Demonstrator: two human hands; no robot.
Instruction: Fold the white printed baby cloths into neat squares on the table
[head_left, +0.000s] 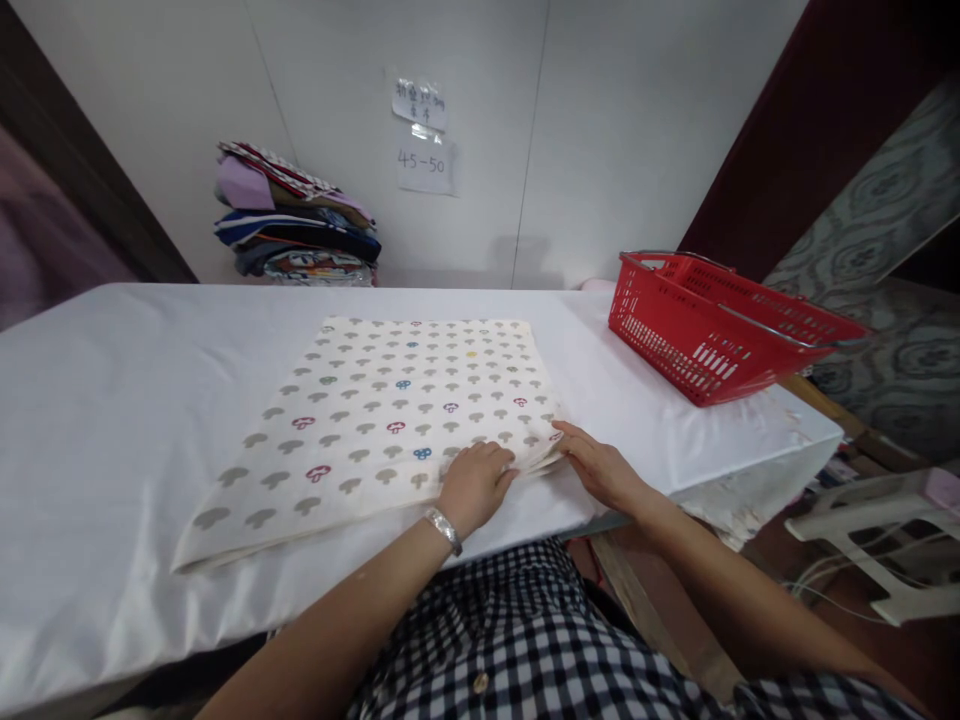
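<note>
A cream cloth (382, 405) printed with grey and coloured mushrooms lies folded on the table, its folded layers showing along the near edge. My left hand (476, 485), with a silver bracelet at the wrist, is closed on that near edge, right of its middle; the thumb points right and the fingertips rest on the fabric. At the near right corner, my right hand (600, 468) pinches the cloth between thumb and fingers. The undersides of both grips are hidden.
A white-covered table (112, 430) bears the cloth. A red plastic basket (690, 330) stands at its right end, and a stack of folded fabrics (300, 225) at the back left. Paper signs (424, 165) hang on the wall. A white stool (877, 520) is at the lower right.
</note>
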